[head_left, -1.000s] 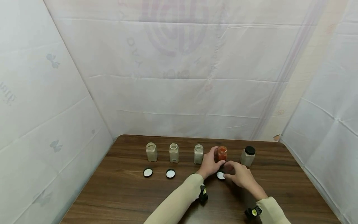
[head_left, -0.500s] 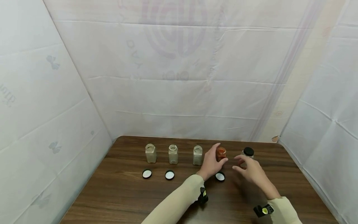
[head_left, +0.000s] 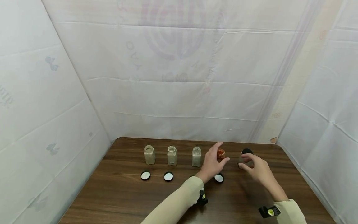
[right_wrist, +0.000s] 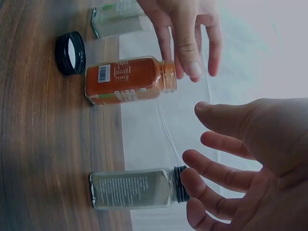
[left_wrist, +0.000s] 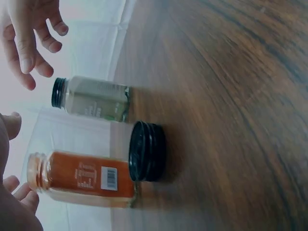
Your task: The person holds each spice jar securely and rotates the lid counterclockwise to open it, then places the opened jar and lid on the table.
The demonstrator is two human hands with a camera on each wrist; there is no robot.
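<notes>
My left hand [head_left: 210, 165] is spread beside an uncapped glass jar of orange-red powder [head_left: 221, 153]. In the right wrist view its fingertips hang close by the open neck, with thumb and fingers apart. The jar stands upright, and its black lid [head_left: 219, 178] lies in front of it with the white inside facing up. My right hand [head_left: 258, 169] is at the rightmost jar [right_wrist: 132, 189], which holds pale powder and wears a black cap [right_wrist: 181, 184]. Its fingers are loosely bent and overlap the cap's edge in the right wrist view, the thumb held well away.
To the left, on the brown wooden table [head_left: 123, 199], stand several open jars of pale powder: one at the far left [head_left: 149, 155], one beside it [head_left: 172, 156] and one near my left hand [head_left: 196, 157]. Lids [head_left: 145, 175] lie before them. White cloth walls [head_left: 167, 102] enclose the table.
My right hand has moved right, from the lid by the orange-red jar to the capped jar. My left hand has loosened from the orange-red jar, thumb and fingers spreading.
</notes>
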